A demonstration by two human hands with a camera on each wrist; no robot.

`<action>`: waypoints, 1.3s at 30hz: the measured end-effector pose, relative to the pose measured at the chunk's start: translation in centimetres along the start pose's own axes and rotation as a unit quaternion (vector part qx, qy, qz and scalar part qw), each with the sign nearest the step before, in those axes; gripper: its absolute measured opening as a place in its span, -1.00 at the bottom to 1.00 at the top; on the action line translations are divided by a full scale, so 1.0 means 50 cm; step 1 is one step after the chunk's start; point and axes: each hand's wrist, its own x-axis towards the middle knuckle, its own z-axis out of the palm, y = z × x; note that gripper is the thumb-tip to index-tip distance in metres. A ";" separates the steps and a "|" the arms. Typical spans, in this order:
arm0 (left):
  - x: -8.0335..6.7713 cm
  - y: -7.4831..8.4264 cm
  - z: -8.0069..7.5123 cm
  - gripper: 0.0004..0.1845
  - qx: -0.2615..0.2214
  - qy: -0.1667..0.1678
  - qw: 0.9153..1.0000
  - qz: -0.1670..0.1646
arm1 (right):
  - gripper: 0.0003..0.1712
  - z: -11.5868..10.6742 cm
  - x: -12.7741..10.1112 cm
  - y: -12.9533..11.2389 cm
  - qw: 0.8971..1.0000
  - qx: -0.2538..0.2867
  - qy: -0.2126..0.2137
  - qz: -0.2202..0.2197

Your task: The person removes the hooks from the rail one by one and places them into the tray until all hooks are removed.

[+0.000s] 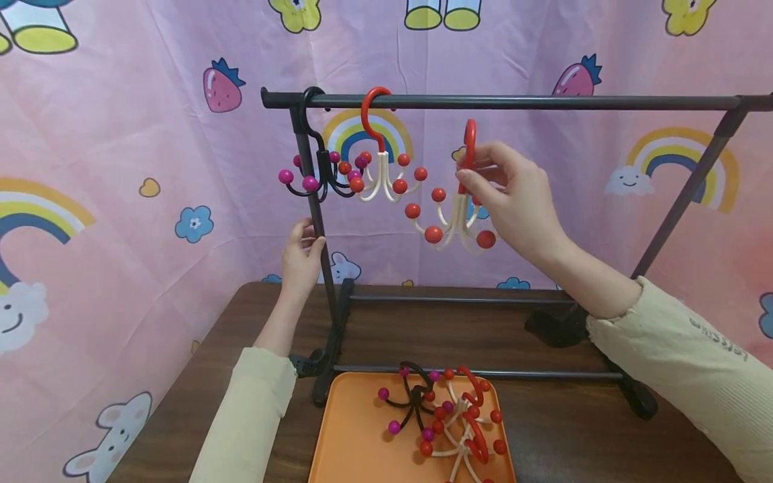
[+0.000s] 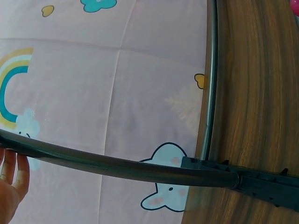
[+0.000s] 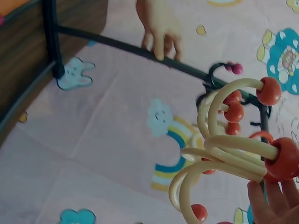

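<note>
The person's right hand [image 1: 522, 201] pinches a red-and-cream hanger [image 1: 458, 209] between thumb and fingers, low on its red hook, just above the cream arms. The hanger is upright in the air, its hook tip below the rack's top rail [image 1: 519, 102]. The left hand [image 1: 300, 261] holds the rack's left post [image 1: 329, 282], thumb on the near side.

The held hanger looks light and stiff, probably smooth plastic that could slip; its curved, ball-tipped arms might snag on others. The straight shank seems the best place to grip, leaving the hook's curve free.

Left of it, a black hanger with pink balls [image 1: 323, 168] and a matching red-and-cream one [image 1: 382, 169] hang from the rail. Below, an orange tray [image 1: 356, 443] on the brown desk [image 1: 229, 376] carries another black hanger [image 1: 415, 397] and two tangled-looking red-topped hangers [image 1: 464, 446]. Behind is patterned pink cloth [image 1: 163, 134].
</note>
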 end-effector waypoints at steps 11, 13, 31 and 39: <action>-0.002 0.003 0.003 -0.64 -0.019 0.015 1.000 0.016 | -0.73 0.033 -0.087 0.015 0.996 0.043 -0.078 0.015; -0.003 0.002 0.004 -0.64 -0.023 0.014 1.000 0.015 | -0.72 0.039 -0.102 0.017 0.995 0.045 -0.089 0.015; 0.000 0.004 0.003 -0.62 -0.012 0.007 1.000 0.002 | -0.86 0.103 -0.227 0.031 0.974 0.108 -0.199 0.028; 0.000 0.002 0.001 -0.63 -0.013 0.004 1.000 0.001 | -0.88 0.132 -0.280 0.048 0.960 0.118 -0.249 0.056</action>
